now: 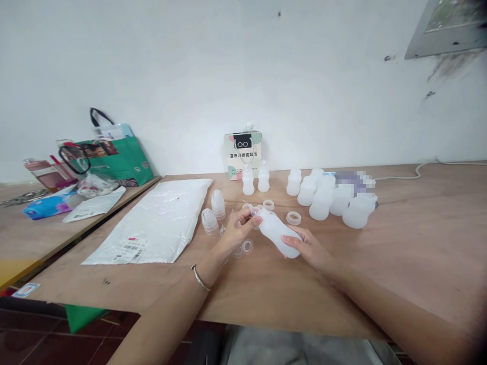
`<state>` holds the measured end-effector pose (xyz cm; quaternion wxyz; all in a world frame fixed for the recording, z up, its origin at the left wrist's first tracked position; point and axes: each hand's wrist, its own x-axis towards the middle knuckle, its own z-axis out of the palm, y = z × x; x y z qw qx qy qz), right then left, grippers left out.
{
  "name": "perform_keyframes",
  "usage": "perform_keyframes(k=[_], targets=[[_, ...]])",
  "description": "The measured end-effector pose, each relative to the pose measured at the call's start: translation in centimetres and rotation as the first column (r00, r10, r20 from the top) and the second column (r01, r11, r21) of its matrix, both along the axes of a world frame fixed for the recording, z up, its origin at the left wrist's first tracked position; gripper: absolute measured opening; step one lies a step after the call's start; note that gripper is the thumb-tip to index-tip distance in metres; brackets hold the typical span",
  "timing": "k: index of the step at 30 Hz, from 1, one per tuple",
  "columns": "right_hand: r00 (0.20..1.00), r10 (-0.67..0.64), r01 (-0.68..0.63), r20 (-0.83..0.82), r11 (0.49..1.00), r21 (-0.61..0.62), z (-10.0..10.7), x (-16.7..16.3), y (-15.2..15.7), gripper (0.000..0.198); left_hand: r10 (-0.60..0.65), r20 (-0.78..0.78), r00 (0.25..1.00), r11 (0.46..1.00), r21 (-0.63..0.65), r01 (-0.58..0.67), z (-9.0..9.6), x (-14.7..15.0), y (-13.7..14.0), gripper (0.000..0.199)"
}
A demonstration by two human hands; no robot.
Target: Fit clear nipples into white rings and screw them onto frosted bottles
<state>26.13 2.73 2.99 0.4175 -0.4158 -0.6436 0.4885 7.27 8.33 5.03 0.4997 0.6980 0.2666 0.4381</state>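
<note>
Tilted over the table, a frosted white baby bottle [279, 234] rests in my right hand [311, 249], whose fingers wrap its lower end. My left hand [241, 225] pinches a small clear nipple [254, 212] at the bottle's mouth; fingers partly hide it. White collar rings [293, 218] lie behind and to the right of the bottle. Thin clear discs [247, 246] lie below my left hand. Two clear domed caps [218, 204] stand to its left. Farther back are two bottles with nipples fitted [263, 177]. Several open-necked bottles [319, 203] stand grouped on the right.
A white plastic mailer [152, 223] covers the table's left part. Against the wall stands a printed paper bag [238, 157]. On the adjoining left table are a green bag [133, 159] and a blue tissue pack [47, 204]. A white cable [418, 170] runs along the back right.
</note>
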Motion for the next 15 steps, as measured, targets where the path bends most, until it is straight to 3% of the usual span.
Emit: perform_keyframes(k=[5, 11, 13, 15], targets=[[1.0, 0.004, -0.004, -0.001, 1.0, -0.008, 0.0, -0.3, 0.1, 0.031, -0.025, 0.027, 0.999, 1.0, 0.001, 0.025, 0.3, -0.1, 0.1, 0.036], [0.99, -0.055, 0.042, 0.129, 0.994, 0.102, -1.0, -0.4, 0.7, 0.044, -0.087, 0.074, 0.993, 0.995, -0.033, 0.09, 0.3, 0.7, -0.3, 0.043], [0.988, -0.075, 0.058, 0.136, 0.99, 0.13, -1.3, -0.5, 0.8, 0.045, -0.036, 0.048, 0.998, 0.999, 0.032, 0.034, 0.4, 0.5, -0.2, 0.045], [0.987, -0.104, 0.086, 0.12, 0.985, 0.151, -1.5, -0.5, 0.8, 0.045, 0.155, 0.005, 0.988, 0.97, 0.187, -0.153, 0.8, -0.2, 0.1, 0.043]])
